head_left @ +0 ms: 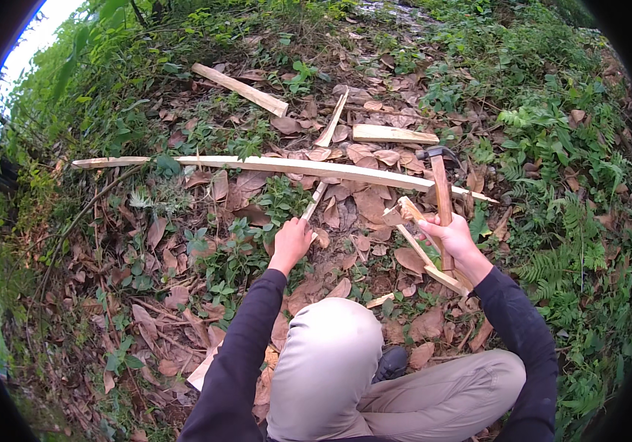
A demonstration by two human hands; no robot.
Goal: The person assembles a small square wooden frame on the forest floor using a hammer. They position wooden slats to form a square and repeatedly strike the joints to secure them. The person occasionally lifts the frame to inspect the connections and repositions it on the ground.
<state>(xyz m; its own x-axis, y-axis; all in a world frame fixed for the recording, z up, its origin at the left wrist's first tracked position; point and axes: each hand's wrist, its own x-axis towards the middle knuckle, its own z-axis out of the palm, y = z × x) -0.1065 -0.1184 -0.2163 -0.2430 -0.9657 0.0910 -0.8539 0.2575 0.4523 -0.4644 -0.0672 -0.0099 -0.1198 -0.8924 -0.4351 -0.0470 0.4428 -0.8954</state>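
My left hand (292,241) is closed on a narrow wooden strip (317,199), which points up and away from the fist. In my right hand (452,241) is a claw hammer (442,184), its wooden handle upright and its dark head at the top. A short, rough-ended piece of wood (410,210) sticks out by the right thumb, seemingly held along with the hammer. Below that hand, a thin pale stick (445,280) slants over the leaves. Just beyond both hands lies a long, pale wooden pole (316,168), running left to right.
Farther off lie a split plank (241,90), a thin forked splinter (333,118) and a short board (395,135). Brown dry leaves (367,202) cover the ground, with ferns (552,269) at the right. My bent knee (334,331) rises between my arms, near a wood chip (380,300).
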